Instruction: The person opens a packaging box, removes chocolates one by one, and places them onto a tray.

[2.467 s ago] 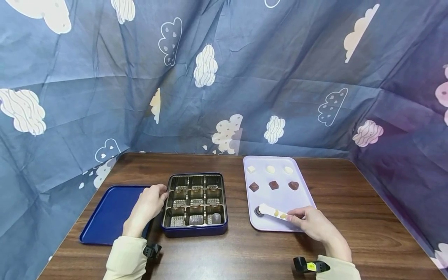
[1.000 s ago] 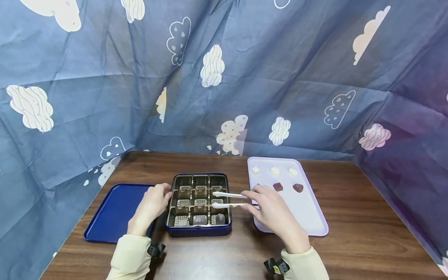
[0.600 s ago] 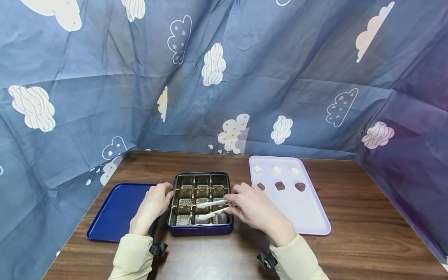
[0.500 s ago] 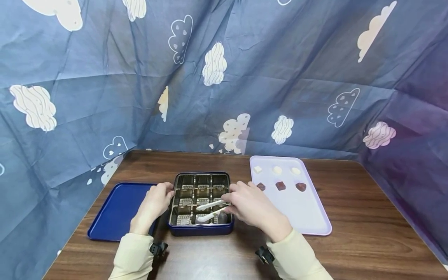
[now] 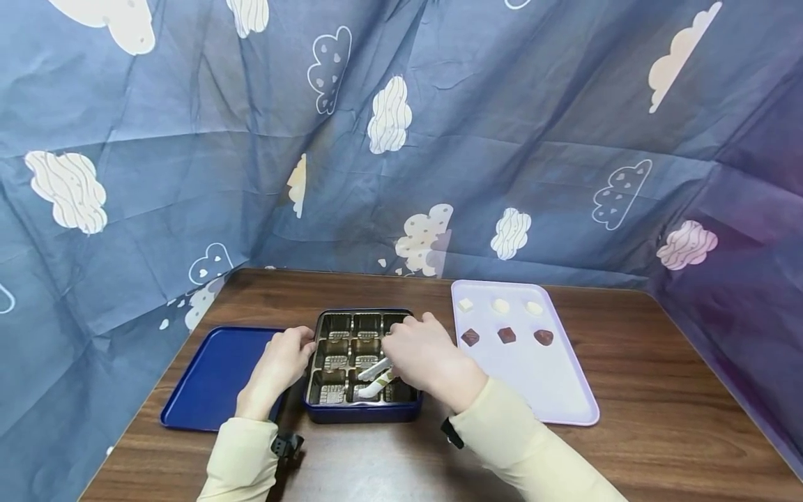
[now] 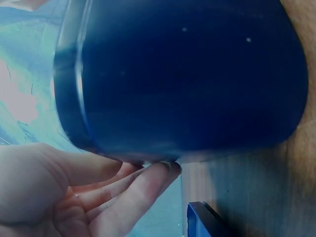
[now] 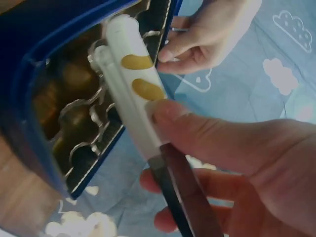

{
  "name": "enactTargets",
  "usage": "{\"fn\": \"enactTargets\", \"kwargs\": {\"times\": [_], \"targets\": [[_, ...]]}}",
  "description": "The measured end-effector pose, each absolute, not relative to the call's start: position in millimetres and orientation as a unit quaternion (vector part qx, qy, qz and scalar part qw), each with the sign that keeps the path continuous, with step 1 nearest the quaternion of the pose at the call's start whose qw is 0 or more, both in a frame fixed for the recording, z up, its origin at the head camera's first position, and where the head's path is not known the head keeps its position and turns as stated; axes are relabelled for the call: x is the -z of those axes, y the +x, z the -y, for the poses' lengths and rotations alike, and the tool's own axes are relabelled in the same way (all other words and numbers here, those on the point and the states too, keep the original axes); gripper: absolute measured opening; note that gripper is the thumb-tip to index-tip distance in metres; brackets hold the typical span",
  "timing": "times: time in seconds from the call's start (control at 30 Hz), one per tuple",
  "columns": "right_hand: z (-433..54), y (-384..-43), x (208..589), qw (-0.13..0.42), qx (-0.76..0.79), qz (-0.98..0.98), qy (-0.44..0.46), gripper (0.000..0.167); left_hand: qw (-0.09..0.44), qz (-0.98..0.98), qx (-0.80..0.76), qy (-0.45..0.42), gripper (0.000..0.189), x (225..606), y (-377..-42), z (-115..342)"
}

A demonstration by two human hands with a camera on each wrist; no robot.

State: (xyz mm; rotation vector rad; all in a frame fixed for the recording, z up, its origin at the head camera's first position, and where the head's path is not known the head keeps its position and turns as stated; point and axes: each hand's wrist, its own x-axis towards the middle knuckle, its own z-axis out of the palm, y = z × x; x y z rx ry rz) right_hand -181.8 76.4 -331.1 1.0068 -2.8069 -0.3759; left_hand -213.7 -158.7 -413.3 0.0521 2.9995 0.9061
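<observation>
My left hand (image 5: 276, 366) holds the left side of a dark blue square tin (image 5: 364, 415), its thumb and fingers against the wall (image 6: 187, 89). The tin holds a gold-brown insert (image 5: 335, 355) with square compartments. My right hand (image 5: 429, 359) holds white tongs (image 5: 378, 385) with yellow-green spots and a dark handle (image 7: 185, 192). In the head view the tong tips reach down into the front middle compartment, slightly apart. What lies between or under them cannot be made out. The right hand hides much of the insert's right column.
A pale lilac tray (image 5: 533, 390) at the right carries three white chocolates (image 5: 500, 306) and three brown chocolates (image 5: 507, 335). At the left lies a flat blue tray (image 5: 213, 380), partly under the left forearm. A patterned cloth (image 5: 351, 174) hangs behind the wooden table (image 5: 370, 460).
The right hand has moved left with the tongs from the lilac tray to the tin. The dark chocolate they touched there is gone from the tray. The left hand stays at the tin.
</observation>
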Motion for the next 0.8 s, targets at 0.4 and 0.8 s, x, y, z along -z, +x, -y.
{"fn": "enactTargets", "kwargs": {"times": [0.4,0.8], "targets": [[-57,-180,345,0.044,0.178,0.923,0.339,0.01,0.012,-0.953,-0.302,0.013,0.029,413,-213,158],[-98,-186,351,0.148,0.089,0.905,0.388,0.011,0.011,-0.961,-0.277,0.016,0.029,413,-214,159]]}}
